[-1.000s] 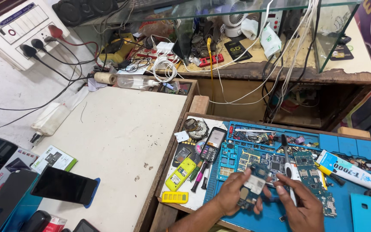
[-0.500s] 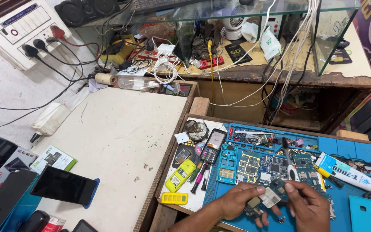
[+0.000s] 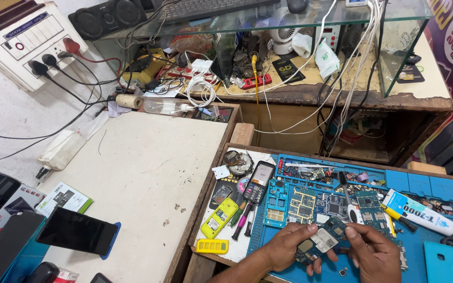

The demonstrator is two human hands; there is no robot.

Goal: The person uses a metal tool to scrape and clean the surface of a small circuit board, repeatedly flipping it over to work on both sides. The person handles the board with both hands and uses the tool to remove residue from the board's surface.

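Near the front edge of the blue silicone work mat, the left hand and right hand pinch a small dark circuit board with a silver shield between closed fingertips. Judged light, stiff, fragile; best held by its edges.

Head camera looks steeply down, near workbench.

Green-and-white box at table's left edge, dark phone screen beside it, white tube on blue mat
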